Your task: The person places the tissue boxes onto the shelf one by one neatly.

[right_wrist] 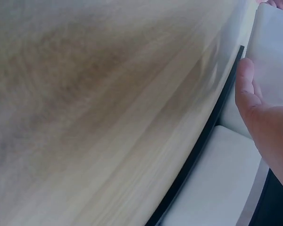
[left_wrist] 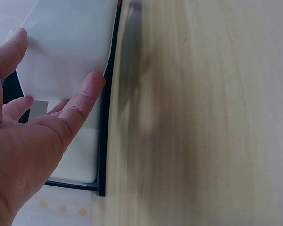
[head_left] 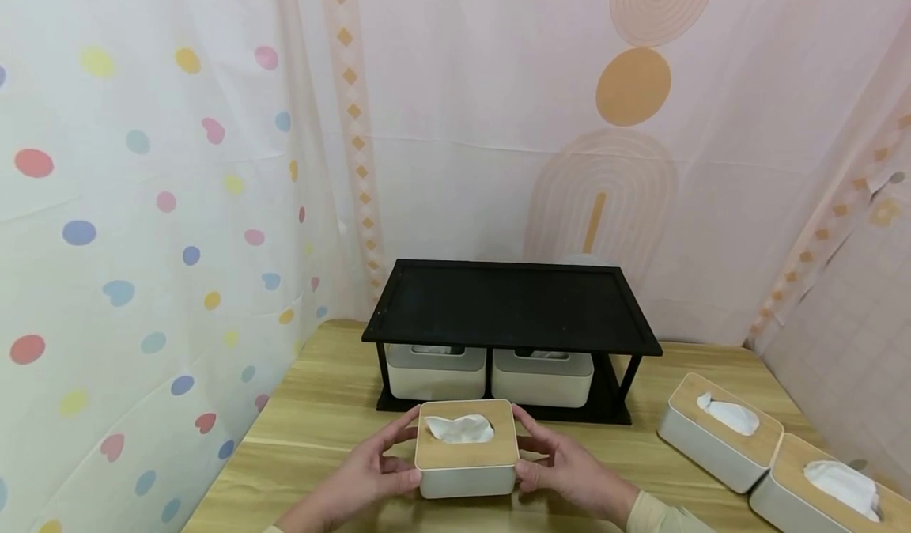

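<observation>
A white tissue box (head_left: 466, 483) with a wooden lid, a white tissue sticking out of its slot, is held level between two hands in front of the black rack. On its left side the left hand (head_left: 363, 474) grips it, thumb near the front and fingers further back. The right hand (head_left: 572, 474) grips the opposite side in a similar way. In the left wrist view the box (left_wrist: 66, 52) appears raised above the wooden table, with shadows below. Only part of the right hand (right_wrist: 273, 134) shows in the right wrist view, its fingers against the box.
The black rack (head_left: 512, 304) stands at the back of the wooden table (head_left: 285, 430). Under its top sit two tissue boxes, a left one (head_left: 437, 379) and a right one (head_left: 542, 383). Two more, one further back (head_left: 712, 446) and one nearer (head_left: 797, 501), stand at the right.
</observation>
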A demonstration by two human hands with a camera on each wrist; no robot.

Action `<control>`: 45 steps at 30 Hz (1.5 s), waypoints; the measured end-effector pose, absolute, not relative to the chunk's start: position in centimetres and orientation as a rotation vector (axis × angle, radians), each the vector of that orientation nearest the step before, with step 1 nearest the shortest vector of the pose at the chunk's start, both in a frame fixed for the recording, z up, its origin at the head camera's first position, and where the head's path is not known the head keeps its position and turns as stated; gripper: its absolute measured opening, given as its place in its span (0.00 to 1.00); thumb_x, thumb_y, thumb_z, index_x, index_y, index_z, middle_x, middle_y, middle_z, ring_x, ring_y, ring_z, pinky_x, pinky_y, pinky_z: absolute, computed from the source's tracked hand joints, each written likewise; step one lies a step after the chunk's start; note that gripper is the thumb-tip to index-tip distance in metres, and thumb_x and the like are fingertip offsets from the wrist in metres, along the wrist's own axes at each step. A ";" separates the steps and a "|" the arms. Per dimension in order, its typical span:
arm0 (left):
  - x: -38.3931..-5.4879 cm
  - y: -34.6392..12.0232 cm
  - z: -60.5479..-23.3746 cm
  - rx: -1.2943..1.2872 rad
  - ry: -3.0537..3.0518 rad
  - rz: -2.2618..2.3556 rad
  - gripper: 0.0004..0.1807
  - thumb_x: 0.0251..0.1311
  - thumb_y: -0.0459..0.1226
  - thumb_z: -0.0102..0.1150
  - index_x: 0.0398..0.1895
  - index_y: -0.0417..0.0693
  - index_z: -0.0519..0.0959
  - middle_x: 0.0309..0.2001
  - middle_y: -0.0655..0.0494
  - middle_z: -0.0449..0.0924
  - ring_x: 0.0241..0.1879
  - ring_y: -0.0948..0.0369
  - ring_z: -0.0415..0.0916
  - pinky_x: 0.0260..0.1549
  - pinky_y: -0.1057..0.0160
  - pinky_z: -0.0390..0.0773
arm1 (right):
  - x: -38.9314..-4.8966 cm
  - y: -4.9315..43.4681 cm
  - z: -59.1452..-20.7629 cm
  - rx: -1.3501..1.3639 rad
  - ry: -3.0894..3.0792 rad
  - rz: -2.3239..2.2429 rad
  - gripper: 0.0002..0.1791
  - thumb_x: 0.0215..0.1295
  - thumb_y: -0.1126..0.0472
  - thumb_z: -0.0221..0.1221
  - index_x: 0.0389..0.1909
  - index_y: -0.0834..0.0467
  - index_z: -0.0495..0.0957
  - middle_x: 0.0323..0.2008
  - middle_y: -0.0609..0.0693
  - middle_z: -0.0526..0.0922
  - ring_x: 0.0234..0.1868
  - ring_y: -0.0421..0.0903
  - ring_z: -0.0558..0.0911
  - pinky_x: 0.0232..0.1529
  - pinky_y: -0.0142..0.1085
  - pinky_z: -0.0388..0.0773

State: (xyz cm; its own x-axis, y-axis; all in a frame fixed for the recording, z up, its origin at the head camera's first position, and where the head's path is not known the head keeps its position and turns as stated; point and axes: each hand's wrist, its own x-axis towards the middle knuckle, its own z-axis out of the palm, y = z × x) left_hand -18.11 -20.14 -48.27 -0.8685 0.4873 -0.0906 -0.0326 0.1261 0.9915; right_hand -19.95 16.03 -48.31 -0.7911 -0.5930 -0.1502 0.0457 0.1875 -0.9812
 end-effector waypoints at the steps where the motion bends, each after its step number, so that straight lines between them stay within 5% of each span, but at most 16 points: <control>1: -18.1 -20.2 -48.2 0.431 2.025 1.786 0.53 0.71 0.39 0.70 0.89 0.51 0.46 0.79 0.20 0.52 0.54 0.51 0.86 0.49 0.63 0.88 | -19.9 16.0 -48.2 -0.508 1.956 -1.652 0.47 0.80 0.49 0.61 0.89 0.44 0.43 0.78 0.78 0.61 0.58 0.54 0.85 0.56 0.46 0.88; 31: -17.1 -21.5 -43.1 0.402 2.122 1.831 0.50 0.71 0.39 0.70 0.88 0.58 0.52 0.81 0.29 0.54 0.53 0.53 0.83 0.48 0.63 0.87 | -18.9 14.9 -43.0 -0.644 1.988 -1.725 0.45 0.81 0.52 0.61 0.88 0.43 0.47 0.79 0.74 0.63 0.58 0.55 0.86 0.55 0.35 0.86; 45: -16.2 -22.5 -39.6 0.441 2.223 1.817 0.49 0.70 0.38 0.71 0.88 0.63 0.54 0.81 0.30 0.56 0.52 0.50 0.84 0.49 0.62 0.88 | -18.9 13.7 -39.7 -0.761 2.054 -1.719 0.43 0.80 0.53 0.62 0.88 0.43 0.50 0.76 0.70 0.71 0.55 0.52 0.86 0.52 0.35 0.87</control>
State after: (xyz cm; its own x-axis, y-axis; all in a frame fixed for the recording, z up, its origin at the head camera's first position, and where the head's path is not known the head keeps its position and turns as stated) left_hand -16.23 -22.50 -39.62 -0.9266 0.3760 0.0082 0.0827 0.1825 0.9797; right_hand -18.86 13.72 -39.70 -0.7921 -0.6064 0.0690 -0.1750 0.1174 -0.9775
